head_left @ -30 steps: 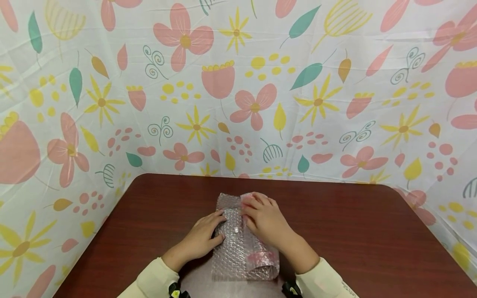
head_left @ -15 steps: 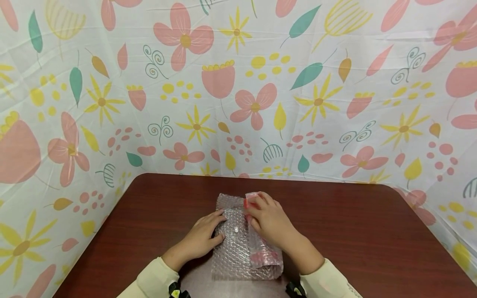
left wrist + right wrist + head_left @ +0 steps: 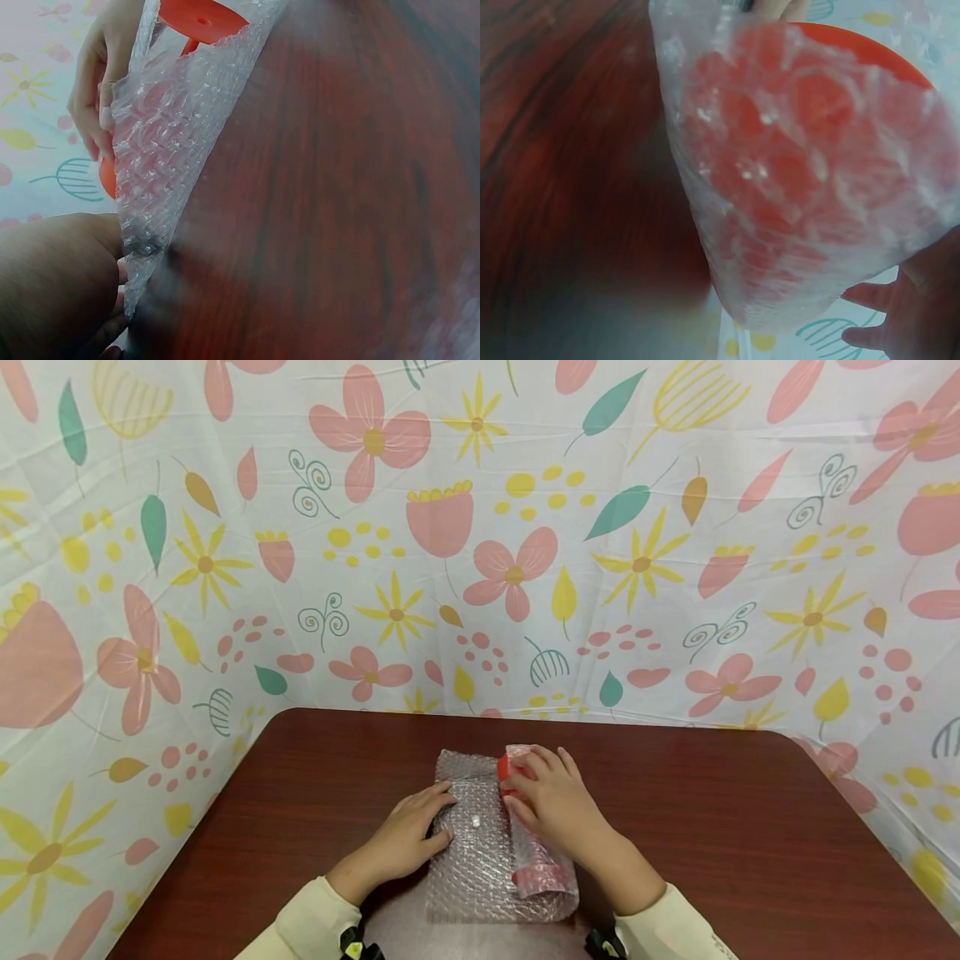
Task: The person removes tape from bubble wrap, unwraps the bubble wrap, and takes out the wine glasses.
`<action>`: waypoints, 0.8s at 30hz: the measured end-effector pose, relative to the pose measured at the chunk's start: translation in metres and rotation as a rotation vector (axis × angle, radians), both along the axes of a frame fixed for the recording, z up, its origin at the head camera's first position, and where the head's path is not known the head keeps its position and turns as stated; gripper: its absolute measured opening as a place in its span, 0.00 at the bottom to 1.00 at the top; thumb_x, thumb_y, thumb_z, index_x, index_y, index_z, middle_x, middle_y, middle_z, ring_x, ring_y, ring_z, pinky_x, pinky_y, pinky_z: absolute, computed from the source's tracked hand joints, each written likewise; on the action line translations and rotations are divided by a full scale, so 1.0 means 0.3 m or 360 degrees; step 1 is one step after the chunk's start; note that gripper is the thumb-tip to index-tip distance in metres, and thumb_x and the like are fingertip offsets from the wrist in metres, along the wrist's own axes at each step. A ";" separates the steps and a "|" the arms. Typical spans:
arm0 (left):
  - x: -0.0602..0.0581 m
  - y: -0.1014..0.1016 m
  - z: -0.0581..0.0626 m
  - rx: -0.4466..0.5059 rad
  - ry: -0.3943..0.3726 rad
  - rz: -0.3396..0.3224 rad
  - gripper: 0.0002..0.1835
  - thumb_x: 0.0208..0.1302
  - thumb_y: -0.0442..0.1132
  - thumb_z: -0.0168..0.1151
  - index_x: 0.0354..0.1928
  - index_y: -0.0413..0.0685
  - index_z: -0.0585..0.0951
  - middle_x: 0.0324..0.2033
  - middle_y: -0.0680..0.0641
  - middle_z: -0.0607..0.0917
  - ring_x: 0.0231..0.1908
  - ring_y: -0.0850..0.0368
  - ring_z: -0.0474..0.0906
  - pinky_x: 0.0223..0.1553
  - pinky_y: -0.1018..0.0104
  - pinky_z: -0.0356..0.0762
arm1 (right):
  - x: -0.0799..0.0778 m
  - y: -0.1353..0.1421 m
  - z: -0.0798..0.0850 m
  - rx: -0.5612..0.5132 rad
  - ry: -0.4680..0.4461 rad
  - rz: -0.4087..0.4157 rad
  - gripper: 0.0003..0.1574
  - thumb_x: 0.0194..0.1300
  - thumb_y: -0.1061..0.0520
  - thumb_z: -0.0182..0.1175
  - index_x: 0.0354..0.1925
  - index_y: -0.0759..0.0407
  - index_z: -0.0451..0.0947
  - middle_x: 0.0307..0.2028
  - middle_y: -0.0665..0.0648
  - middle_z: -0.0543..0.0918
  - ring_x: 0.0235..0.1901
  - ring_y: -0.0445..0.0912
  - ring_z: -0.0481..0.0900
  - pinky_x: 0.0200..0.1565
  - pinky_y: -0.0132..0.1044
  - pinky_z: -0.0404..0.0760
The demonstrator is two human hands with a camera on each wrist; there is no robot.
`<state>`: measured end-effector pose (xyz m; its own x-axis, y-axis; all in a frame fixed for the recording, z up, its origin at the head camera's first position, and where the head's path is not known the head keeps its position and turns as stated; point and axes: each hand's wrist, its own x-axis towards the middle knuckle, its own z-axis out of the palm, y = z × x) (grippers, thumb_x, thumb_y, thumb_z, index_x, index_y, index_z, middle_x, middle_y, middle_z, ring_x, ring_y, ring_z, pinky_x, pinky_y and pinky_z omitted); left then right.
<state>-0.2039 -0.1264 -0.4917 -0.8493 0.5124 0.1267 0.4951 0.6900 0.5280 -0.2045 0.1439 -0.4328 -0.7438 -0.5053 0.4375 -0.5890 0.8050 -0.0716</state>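
Observation:
A sheet of bubble wrap (image 3: 472, 868) lies on the table, its right side rolled round an orange-red piece (image 3: 503, 768). In the left wrist view that orange-red piece (image 3: 202, 21) shows a round disc on a thin stem; bubble wrap blurs the rest. My right hand (image 3: 551, 793) holds the rolled part near its far end, fingers bent over it. My left hand (image 3: 408, 835) rests on the sheet's left edge with fingers extended. From the right wrist, the orange-red disc (image 3: 866, 52) peeks above the wrap.
A dark reddish-brown table (image 3: 712, 827) extends to both sides and behind the wrap. A flower-printed cloth (image 3: 450, 527) hangs at the back and sides. One small white spot (image 3: 476, 821) shows on the bubble wrap.
My right hand has moved right with the rolled part, so more flat bubble wrap shows and the orange-red ends stick out more. My left hand has stayed in place.

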 end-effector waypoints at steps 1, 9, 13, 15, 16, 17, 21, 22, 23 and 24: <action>0.000 0.000 -0.001 -0.0003 -0.0003 0.0001 0.28 0.73 0.45 0.57 0.70 0.42 0.70 0.75 0.40 0.64 0.76 0.39 0.58 0.73 0.36 0.54 | 0.002 0.003 0.001 -0.0008 0.0010 0.0004 0.11 0.64 0.48 0.69 0.44 0.47 0.87 0.54 0.55 0.81 0.64 0.60 0.72 0.67 0.68 0.62; 0.001 0.000 0.000 -0.0007 -0.0021 -0.0001 0.27 0.74 0.45 0.57 0.71 0.43 0.70 0.76 0.40 0.63 0.76 0.39 0.57 0.73 0.36 0.53 | -0.003 0.025 -0.005 -0.0039 0.0039 0.0042 0.11 0.62 0.52 0.71 0.45 0.49 0.88 0.56 0.58 0.82 0.64 0.58 0.74 0.61 0.59 0.75; 0.002 0.001 0.003 -0.0004 -0.0047 -0.0003 0.28 0.74 0.44 0.57 0.71 0.43 0.69 0.76 0.41 0.62 0.77 0.39 0.57 0.73 0.36 0.53 | -0.005 0.039 -0.006 -0.0028 0.0034 0.0051 0.12 0.62 0.53 0.70 0.46 0.49 0.88 0.58 0.57 0.82 0.65 0.58 0.74 0.58 0.59 0.77; 0.005 0.001 0.006 0.0000 -0.0068 -0.0004 0.28 0.74 0.45 0.56 0.72 0.44 0.68 0.77 0.41 0.61 0.77 0.39 0.56 0.74 0.36 0.52 | -0.003 0.047 -0.005 -0.0029 0.0024 0.0038 0.13 0.62 0.54 0.70 0.47 0.48 0.87 0.58 0.56 0.82 0.65 0.58 0.74 0.57 0.59 0.77; 0.006 0.001 0.006 -0.0001 -0.0079 -0.0003 0.29 0.75 0.45 0.56 0.73 0.44 0.68 0.77 0.42 0.61 0.77 0.40 0.55 0.74 0.36 0.51 | -0.002 0.050 -0.004 -0.0027 0.0028 0.0029 0.14 0.61 0.54 0.70 0.47 0.48 0.87 0.58 0.56 0.82 0.65 0.58 0.74 0.57 0.59 0.78; 0.007 0.000 0.007 -0.0004 -0.0092 -0.0002 0.29 0.75 0.45 0.56 0.74 0.45 0.67 0.77 0.43 0.60 0.77 0.40 0.55 0.74 0.37 0.50 | -0.001 0.053 -0.004 -0.0025 0.0030 0.0021 0.15 0.61 0.54 0.70 0.48 0.48 0.87 0.58 0.56 0.83 0.64 0.58 0.74 0.57 0.59 0.78; 0.010 -0.003 0.010 -0.0028 -0.0110 0.0003 0.30 0.76 0.46 0.54 0.76 0.47 0.65 0.78 0.43 0.59 0.78 0.40 0.53 0.74 0.36 0.50 | 0.003 0.059 0.001 -0.0003 0.0059 0.0002 0.16 0.60 0.54 0.71 0.49 0.46 0.88 0.57 0.57 0.83 0.63 0.58 0.75 0.57 0.59 0.78; 0.010 -0.004 0.011 -0.0030 -0.0114 0.0002 0.30 0.76 0.46 0.54 0.76 0.47 0.64 0.78 0.43 0.58 0.78 0.40 0.53 0.74 0.36 0.50 | 0.003 0.060 0.001 0.0002 0.0065 0.0002 0.17 0.60 0.54 0.71 0.49 0.46 0.88 0.57 0.58 0.82 0.63 0.58 0.75 0.58 0.59 0.78; 0.011 -0.005 0.013 -0.0033 -0.0120 -0.0001 0.30 0.76 0.46 0.54 0.76 0.47 0.64 0.78 0.43 0.58 0.78 0.40 0.53 0.74 0.35 0.50 | 0.004 0.061 0.001 0.0002 0.0065 0.0002 0.17 0.60 0.55 0.71 0.49 0.46 0.88 0.57 0.58 0.82 0.63 0.58 0.75 0.59 0.58 0.77; 0.011 -0.006 0.014 -0.0033 -0.0126 -0.0005 0.30 0.76 0.46 0.54 0.76 0.47 0.65 0.78 0.43 0.58 0.78 0.40 0.53 0.74 0.35 0.50 | 0.005 0.062 0.001 -0.0001 0.0065 0.0002 0.17 0.60 0.55 0.71 0.49 0.46 0.88 0.57 0.58 0.82 0.63 0.58 0.75 0.59 0.58 0.77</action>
<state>-0.2006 -0.1283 -0.4876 -0.8546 0.5170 0.0484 0.4545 0.6998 0.5511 -0.2031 0.1626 -0.4326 -0.7245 -0.5063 0.4678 -0.5927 0.8040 -0.0477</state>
